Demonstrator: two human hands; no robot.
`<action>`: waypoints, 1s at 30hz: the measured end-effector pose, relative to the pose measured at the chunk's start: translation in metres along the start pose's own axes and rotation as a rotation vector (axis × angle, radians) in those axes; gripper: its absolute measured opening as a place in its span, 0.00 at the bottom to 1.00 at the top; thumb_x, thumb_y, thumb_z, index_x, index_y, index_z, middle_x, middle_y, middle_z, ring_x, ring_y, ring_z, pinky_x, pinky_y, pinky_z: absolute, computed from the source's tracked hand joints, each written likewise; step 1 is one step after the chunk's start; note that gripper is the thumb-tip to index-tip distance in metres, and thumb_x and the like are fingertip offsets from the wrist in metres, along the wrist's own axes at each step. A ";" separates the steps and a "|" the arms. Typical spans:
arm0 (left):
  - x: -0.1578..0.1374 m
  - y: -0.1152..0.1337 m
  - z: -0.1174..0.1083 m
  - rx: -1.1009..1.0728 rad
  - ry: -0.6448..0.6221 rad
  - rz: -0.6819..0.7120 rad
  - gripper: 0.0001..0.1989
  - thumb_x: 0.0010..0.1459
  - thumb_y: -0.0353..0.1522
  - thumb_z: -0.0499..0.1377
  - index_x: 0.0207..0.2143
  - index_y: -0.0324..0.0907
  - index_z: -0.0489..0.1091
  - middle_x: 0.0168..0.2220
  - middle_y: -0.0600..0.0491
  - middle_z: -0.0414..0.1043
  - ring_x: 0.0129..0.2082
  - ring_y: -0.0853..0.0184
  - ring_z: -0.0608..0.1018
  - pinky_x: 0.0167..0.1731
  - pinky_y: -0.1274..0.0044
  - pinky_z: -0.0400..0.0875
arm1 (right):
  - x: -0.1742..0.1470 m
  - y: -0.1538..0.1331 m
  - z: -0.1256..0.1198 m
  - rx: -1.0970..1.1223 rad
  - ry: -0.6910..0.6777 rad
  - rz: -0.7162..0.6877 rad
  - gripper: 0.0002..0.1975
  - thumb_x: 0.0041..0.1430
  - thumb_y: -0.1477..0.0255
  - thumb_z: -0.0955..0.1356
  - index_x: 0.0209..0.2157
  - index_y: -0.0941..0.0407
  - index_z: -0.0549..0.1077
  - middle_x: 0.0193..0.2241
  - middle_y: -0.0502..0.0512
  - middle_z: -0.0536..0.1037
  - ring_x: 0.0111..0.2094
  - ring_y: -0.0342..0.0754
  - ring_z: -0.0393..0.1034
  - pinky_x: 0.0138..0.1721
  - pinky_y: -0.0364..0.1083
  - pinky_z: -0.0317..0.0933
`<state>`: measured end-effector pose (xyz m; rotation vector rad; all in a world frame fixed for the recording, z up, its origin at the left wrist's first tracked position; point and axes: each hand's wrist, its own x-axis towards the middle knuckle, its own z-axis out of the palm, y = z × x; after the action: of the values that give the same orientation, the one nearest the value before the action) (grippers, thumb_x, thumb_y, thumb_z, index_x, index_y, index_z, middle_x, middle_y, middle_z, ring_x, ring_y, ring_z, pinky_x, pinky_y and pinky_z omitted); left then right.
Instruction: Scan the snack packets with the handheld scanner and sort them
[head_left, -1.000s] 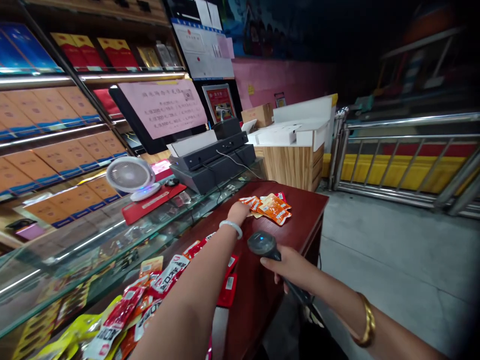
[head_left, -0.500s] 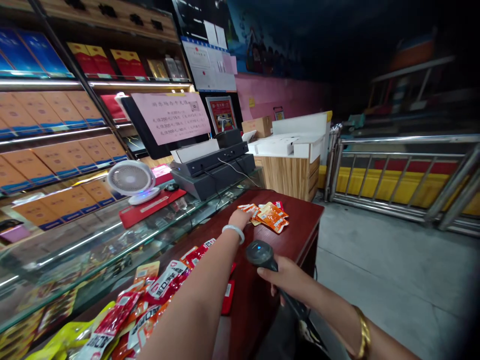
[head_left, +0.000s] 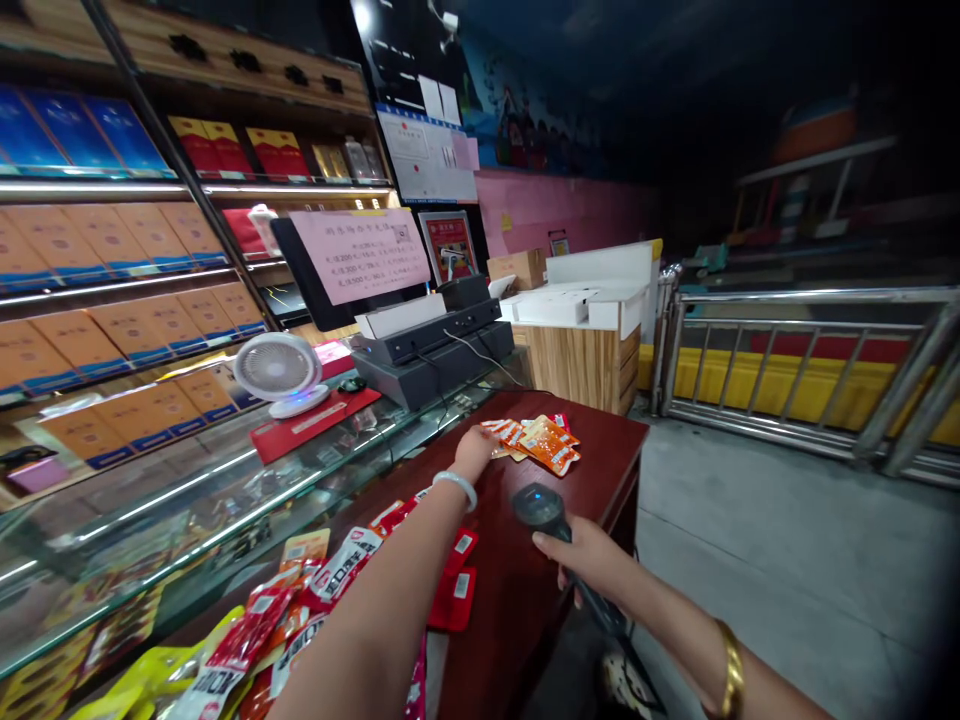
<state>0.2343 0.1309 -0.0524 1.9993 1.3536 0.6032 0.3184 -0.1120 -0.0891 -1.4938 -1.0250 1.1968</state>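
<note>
- Since the packets (head_left: pixel 259 620) at the left lie heaped over one another, glossy and loose, a brush from the left forearm, stretched out across them, could make some slide.
- Just right of that forearm, red packets (head_left: pixel 454 600) lie on the desk; an elbow swung right could push them toward the near edge.
- The left hand (head_left: pixel 475 450) reaches to the near side of the small pile of orange packets (head_left: pixel 553 442) at the desk's far end. Its fingertips are hidden, so I cannot tell whether it grips one; pinching carelessly might drag several overlapping packets together.
- Right of it, the scanner (head_left: pixel 538 507) is held firmly by the right hand (head_left: pixel 592 555), fingers wrapped around its handle; a poor angle or covered barcode could spoil a reading.
</note>
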 end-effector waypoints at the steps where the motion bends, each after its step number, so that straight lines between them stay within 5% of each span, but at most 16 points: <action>1: -0.001 0.004 0.004 0.050 0.022 0.027 0.20 0.56 0.37 0.61 0.48 0.35 0.71 0.47 0.37 0.73 0.46 0.56 0.75 0.47 0.71 0.65 | 0.001 0.000 -0.001 -0.003 0.010 -0.004 0.23 0.55 0.54 0.69 0.44 0.56 0.66 0.13 0.41 0.66 0.15 0.43 0.68 0.12 0.37 0.59; 6: -0.001 0.032 0.031 0.408 0.028 0.442 0.24 0.59 0.42 0.58 0.57 0.47 0.68 0.60 0.44 0.64 0.61 0.54 0.64 0.60 0.64 0.53 | 0.005 -0.009 -0.023 -0.061 0.127 0.025 0.20 0.56 0.55 0.67 0.41 0.56 0.66 0.12 0.41 0.68 0.09 0.40 0.61 0.10 0.37 0.57; 11: 0.012 0.053 0.052 0.569 -0.366 0.645 0.28 0.59 0.41 0.58 0.62 0.54 0.61 0.68 0.51 0.50 0.69 0.51 0.49 0.64 0.55 0.43 | -0.005 -0.013 -0.045 -0.025 0.181 0.061 0.18 0.58 0.57 0.67 0.41 0.56 0.65 0.13 0.41 0.68 0.09 0.39 0.59 0.10 0.37 0.57; 13: 0.012 0.053 0.053 0.604 -0.432 0.694 0.28 0.58 0.40 0.60 0.61 0.57 0.62 0.68 0.53 0.51 0.69 0.52 0.50 0.64 0.55 0.40 | -0.012 -0.010 -0.047 -0.001 0.194 0.070 0.17 0.58 0.58 0.67 0.41 0.56 0.65 0.13 0.41 0.68 0.10 0.39 0.59 0.11 0.37 0.57; 16: 0.001 0.045 0.045 0.605 -0.371 0.746 0.27 0.54 0.40 0.64 0.57 0.53 0.66 0.63 0.50 0.62 0.65 0.54 0.58 0.65 0.60 0.42 | -0.021 -0.003 -0.045 0.046 0.197 0.054 0.18 0.57 0.57 0.67 0.42 0.56 0.66 0.14 0.41 0.67 0.12 0.40 0.60 0.12 0.37 0.58; 21: -0.036 0.026 0.017 0.554 -0.212 0.542 0.24 0.43 0.39 0.71 0.43 0.41 0.72 0.47 0.40 0.73 0.53 0.51 0.71 0.55 0.67 0.61 | -0.034 0.007 -0.034 0.090 0.164 0.046 0.22 0.55 0.54 0.68 0.44 0.56 0.67 0.14 0.41 0.67 0.12 0.41 0.62 0.12 0.37 0.58; 26: -0.063 0.006 -0.005 0.091 -0.154 0.178 0.18 0.53 0.38 0.64 0.44 0.41 0.69 0.37 0.48 0.76 0.35 0.63 0.77 0.37 0.76 0.69 | -0.050 -0.008 -0.017 0.000 0.086 0.024 0.19 0.58 0.57 0.68 0.43 0.57 0.67 0.14 0.42 0.69 0.11 0.39 0.62 0.12 0.36 0.57; 30: -0.080 -0.006 -0.017 -0.179 -0.121 0.054 0.13 0.57 0.38 0.62 0.41 0.40 0.69 0.30 0.52 0.75 0.28 0.69 0.74 0.31 0.79 0.68 | -0.055 -0.027 0.003 -0.082 0.011 0.018 0.15 0.59 0.61 0.68 0.40 0.58 0.68 0.14 0.42 0.69 0.10 0.38 0.61 0.11 0.36 0.56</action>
<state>0.1897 0.0622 -0.0461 1.9005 1.1367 0.5951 0.3046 -0.1586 -0.0521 -1.5744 -1.0665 1.1704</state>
